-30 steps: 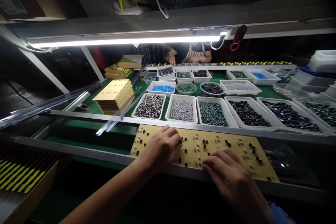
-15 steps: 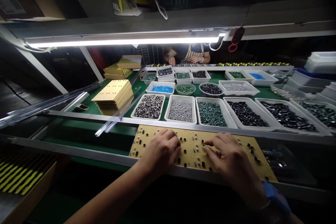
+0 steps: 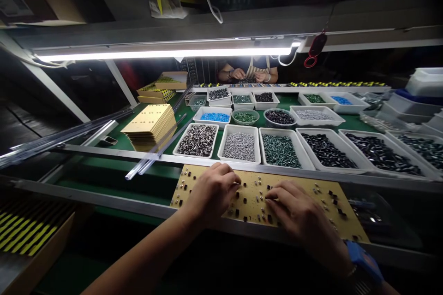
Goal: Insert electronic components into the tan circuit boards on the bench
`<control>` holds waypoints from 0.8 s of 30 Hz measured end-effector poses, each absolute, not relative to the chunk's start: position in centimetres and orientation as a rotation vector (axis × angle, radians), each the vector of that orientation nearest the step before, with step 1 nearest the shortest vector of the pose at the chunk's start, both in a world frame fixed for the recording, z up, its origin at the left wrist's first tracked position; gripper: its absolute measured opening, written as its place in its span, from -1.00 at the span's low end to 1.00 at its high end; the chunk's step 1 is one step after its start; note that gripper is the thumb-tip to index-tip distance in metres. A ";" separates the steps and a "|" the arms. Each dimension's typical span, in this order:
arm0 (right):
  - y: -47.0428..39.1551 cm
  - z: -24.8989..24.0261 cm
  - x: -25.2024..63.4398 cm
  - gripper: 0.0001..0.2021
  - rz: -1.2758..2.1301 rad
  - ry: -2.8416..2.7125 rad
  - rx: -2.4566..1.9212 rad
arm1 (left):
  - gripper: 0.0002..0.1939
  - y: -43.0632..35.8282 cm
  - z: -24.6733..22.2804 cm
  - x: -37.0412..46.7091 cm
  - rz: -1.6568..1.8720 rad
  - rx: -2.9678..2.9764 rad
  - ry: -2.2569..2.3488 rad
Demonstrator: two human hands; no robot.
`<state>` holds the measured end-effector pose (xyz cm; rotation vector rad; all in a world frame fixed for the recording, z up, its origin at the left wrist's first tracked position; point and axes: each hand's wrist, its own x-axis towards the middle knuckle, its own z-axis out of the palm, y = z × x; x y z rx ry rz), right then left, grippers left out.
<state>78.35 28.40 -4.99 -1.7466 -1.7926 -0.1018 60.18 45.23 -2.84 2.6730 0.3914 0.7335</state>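
A tan circuit board (image 3: pixel 251 192) lies across the metal rails in front of me, dotted with small black and silver components. Over its left half is my left hand (image 3: pixel 215 190), fingers curled and pinched low at the surface; whatever is between the fingertips is hidden. My right hand (image 3: pixel 300 203) is at the right of the board's middle, thumb and forefinger closed together beside a silver part and a small black component (image 3: pixel 269 187). Anything in that pinch is too small to make out. Both hands cover parts of the board.
Beyond the board stand white trays of loose components: silver-leaded parts (image 3: pixel 197 141), grey ones (image 3: pixel 239 146), green ones (image 3: pixel 281 151) and black ones (image 3: pixel 325 151). A stack of tan boards (image 3: pixel 149 126) and clear plastic tubes (image 3: pixel 147 163) lie left. A co-worker's hands (image 3: pixel 260 76) are opposite.
My right hand's fingertips have shifted slightly left and down on the board. My left hand has risen a little and moved slightly right. Opposite, the co-worker's hands have come up.
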 end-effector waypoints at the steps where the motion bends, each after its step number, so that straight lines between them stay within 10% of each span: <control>1: 28.4 -5.0 78.4 -0.90 -0.102 -1.795 -1.748 | -0.95 45.3 -2.8 60.4 0.716 2.689 0.377; 24: 30.0 -4.3 78.3 -0.89 -0.189 -1.621 -2.004 | -0.93 45.2 -2.2 61.0 0.572 2.788 0.377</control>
